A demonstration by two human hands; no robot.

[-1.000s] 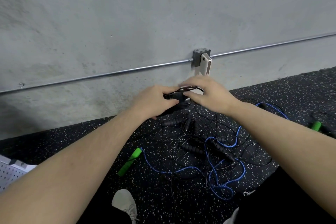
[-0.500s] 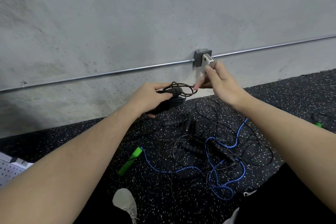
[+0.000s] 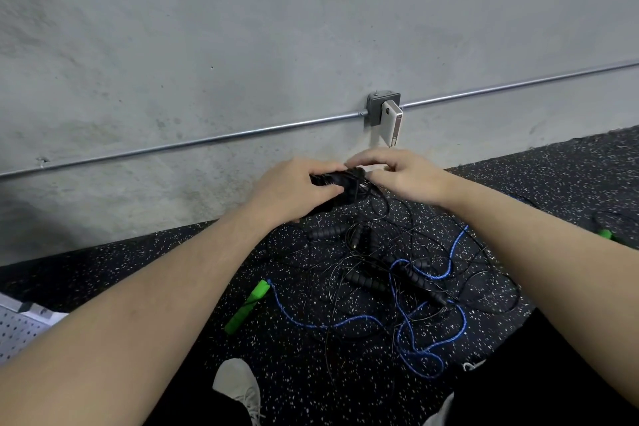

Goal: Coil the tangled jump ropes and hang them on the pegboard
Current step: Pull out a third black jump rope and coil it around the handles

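Pegboard point(image 3: 15, 330) sits at the floor's left edge. My left hand point(image 3: 288, 192) grips the black rope's handles point(image 3: 340, 183), fingers curled round them, up by the wall. My right hand point(image 3: 403, 176) pinches its cord at the bundle. On the floor point(image 3: 570, 183) beneath, black and blue ropes point(image 3: 397, 284) lie tangled.

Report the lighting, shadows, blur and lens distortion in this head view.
Head view: soft, even light, no glare; a faint shadow on the grey concrete wall at far left. The straight metal conduit pipe bows, showing wide-angle distortion. The fingertips of the right hand look slightly smeared; the left hand and black foam-handled jump rope are sharper.
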